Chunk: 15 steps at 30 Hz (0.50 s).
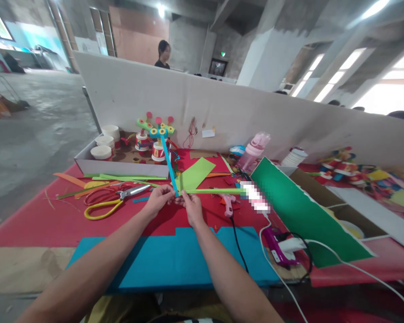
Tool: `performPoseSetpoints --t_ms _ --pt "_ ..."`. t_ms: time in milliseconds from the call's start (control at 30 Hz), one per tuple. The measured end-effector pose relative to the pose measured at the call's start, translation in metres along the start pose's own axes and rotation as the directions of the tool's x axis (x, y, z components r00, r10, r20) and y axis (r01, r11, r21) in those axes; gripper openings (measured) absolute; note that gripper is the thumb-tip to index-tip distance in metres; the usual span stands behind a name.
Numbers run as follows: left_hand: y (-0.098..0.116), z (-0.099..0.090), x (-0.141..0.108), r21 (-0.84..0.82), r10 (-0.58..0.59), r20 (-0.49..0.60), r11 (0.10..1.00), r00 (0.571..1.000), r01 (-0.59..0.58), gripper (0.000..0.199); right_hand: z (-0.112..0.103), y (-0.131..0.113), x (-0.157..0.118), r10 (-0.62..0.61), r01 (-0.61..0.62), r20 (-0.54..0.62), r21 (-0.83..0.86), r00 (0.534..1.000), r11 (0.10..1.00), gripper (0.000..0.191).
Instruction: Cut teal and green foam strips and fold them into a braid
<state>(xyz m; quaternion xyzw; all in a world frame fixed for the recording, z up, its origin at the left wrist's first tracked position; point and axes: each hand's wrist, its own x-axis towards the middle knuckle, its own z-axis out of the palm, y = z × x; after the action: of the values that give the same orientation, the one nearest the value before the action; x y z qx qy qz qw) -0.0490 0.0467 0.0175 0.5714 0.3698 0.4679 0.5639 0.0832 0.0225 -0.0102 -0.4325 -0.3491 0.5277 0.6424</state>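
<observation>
My left hand pinches the near end of a long blue paper strip, which runs away from me toward the paper-cup figures. Close beside it, my right hand is closed on the end of a light green paper strip stretching to the right. The two strip ends meet at a corner between my fingertips; whether they are stuck together I cannot tell. Just beyond lies a light green paper sheet. Yellow-and-red-handled scissors rest left of my hands, and a pink glue gun lies to the right.
A shallow box with white cups and cup figures stands at the back left. Blue card covers the front edge. To the right are a purple power strip with cables, a green panel and a pink bottle.
</observation>
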Motion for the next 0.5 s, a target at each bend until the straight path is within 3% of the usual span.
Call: performPoseSetpoints --t_ms 200,367,500 --pt "-0.0024 0.0013 0.0008 0.029 0.016 0.014 0.999 1.000 -0.017 0.025 0.0005 -0.0032 -0.0016 -0.042 0.043 0.052 -0.020 0.998 0.999 0.028" --pt "-0.0027 -0.0021 0.0004 0.036 0.060 -0.088 0.998 0.994 -0.057 0.004 -0.0031 -0.0005 0.0014 -0.064 0.061 -0.048 -0.055 0.997 0.997 0.024" --pt "0.0016 -0.0073 -0.0014 -0.006 0.056 -0.073 0.998 0.996 -0.057 0.021 -0.0035 0.0005 0.0025 -0.049 0.046 -0.078 -0.041 0.996 0.998 0.025"
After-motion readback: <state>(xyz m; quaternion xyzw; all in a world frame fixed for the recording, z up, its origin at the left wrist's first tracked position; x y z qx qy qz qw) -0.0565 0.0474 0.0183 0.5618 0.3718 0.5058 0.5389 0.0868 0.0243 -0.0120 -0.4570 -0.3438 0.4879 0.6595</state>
